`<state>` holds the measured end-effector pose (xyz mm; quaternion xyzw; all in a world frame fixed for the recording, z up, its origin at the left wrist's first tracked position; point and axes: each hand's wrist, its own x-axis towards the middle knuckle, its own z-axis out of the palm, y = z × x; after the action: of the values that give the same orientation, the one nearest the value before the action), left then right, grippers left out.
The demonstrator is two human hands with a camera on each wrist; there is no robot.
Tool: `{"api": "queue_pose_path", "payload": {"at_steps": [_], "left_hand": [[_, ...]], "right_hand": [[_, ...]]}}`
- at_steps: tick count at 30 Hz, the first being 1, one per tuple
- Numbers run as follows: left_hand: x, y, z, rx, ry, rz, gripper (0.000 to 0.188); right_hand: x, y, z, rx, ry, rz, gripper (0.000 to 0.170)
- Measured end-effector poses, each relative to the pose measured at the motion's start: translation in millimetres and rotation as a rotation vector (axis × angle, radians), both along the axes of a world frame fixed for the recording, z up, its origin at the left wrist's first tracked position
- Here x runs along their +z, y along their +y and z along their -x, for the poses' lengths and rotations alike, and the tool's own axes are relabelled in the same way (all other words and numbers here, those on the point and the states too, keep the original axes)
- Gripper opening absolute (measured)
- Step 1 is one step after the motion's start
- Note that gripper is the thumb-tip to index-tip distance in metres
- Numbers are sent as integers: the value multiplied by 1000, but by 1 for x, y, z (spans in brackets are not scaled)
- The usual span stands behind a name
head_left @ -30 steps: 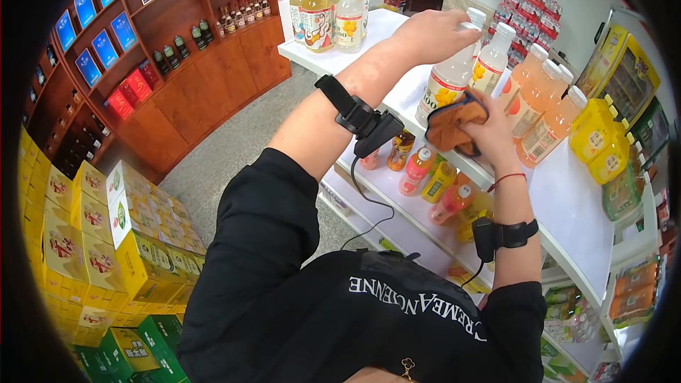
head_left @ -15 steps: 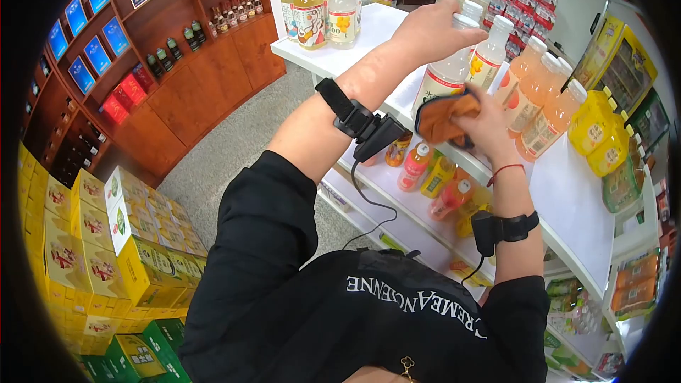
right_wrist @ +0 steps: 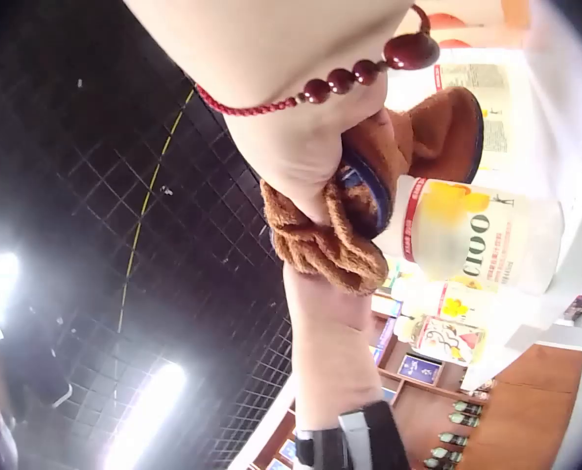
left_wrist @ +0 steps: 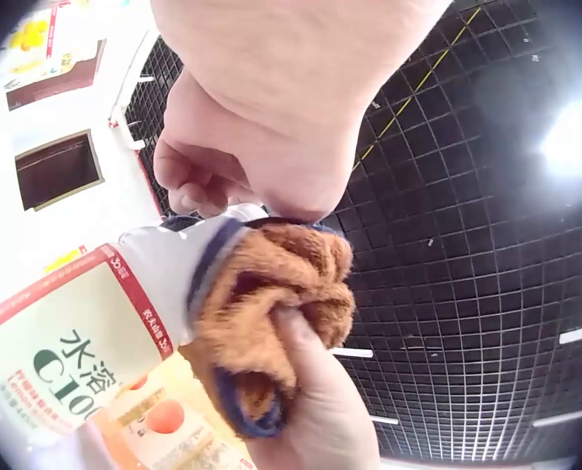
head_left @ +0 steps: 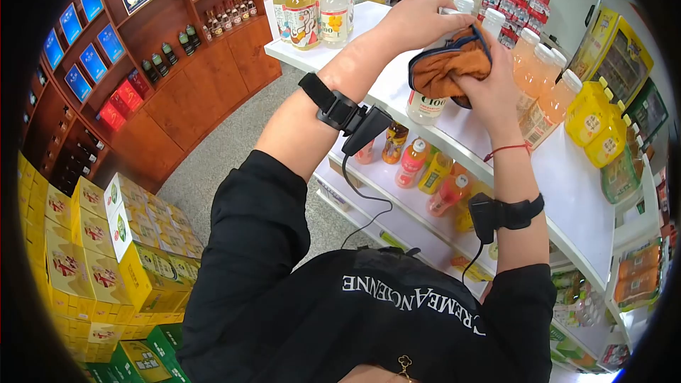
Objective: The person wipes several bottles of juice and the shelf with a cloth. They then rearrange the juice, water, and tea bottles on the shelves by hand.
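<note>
A clear bottle point(head_left: 424, 108) with a "C100" label stands near the front edge of the white top shelf point(head_left: 560, 191). My left hand point(head_left: 425, 20) grips it at the top, fingers curled around the cap area, which is mostly hidden. In my right hand point(head_left: 494, 89) is a brown cloth point(head_left: 448, 67) with dark blue edging, bunched between thumb and fingers. The cloth lies against the bottle's shoulder and covers its upper part in the head view. From the left wrist view, the cloth point(left_wrist: 271, 304) sits just below the left fingers point(left_wrist: 188, 181).
Right behind stand similar clear bottles point(head_left: 494, 21), then several peach-coloured bottles point(head_left: 546, 110) and yellow bottles point(head_left: 592, 117). More bottles point(head_left: 301, 14) cluster at the shelf's far left end. Pink and yellow drinks point(head_left: 411, 163) line the shelf below. Stacked yellow cartons point(head_left: 92, 241) stand at left.
My right hand has moved the cloth up the bottle, from its lower body to the shoulder and neck. The left hand stays at the bottle's top.
</note>
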<state>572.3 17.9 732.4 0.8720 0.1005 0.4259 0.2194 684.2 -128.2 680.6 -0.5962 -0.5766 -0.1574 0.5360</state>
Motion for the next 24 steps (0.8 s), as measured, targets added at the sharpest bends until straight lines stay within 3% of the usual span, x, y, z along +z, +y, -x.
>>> {"api": "queue_pose_path", "payload": {"at_steps": [1,3,5,9,12,14,18,19,21,22,24], "left_hand": [[3,-3,2,1,1,1,52],[7,-8,8,110,38,-2,61],[3,-1,3,128,0,3,66],[1,-1,-1,151,2,-8,66],[-6,-3,-4,139,-28,-23,64],[-8,-8,-5,129,-42,-37,62],[-9,-7,-6,59,47,-38,50],[-9,-4,-6,44,46,-71,48],[-9,-2,-2,22,47,9,47],[-9,-2,1,-6,53,89,47],[-10,-3,3,-8,47,116,47]], "right_hand": [[-6,-1,4,-82,-126,11,67],[-28,-6,-2,-27,-49,53,67],[-54,-11,-8,24,10,481,68],[-53,-16,-2,9,21,455,68],[-23,-12,-8,56,166,349,66],[-8,-6,-13,168,313,105,64],[1,3,-7,32,71,5,61],[-5,5,-7,34,70,5,61],[-19,5,-8,236,210,49,63],[-21,-1,-8,272,274,192,63],[-49,-4,-15,203,236,322,62]]}}
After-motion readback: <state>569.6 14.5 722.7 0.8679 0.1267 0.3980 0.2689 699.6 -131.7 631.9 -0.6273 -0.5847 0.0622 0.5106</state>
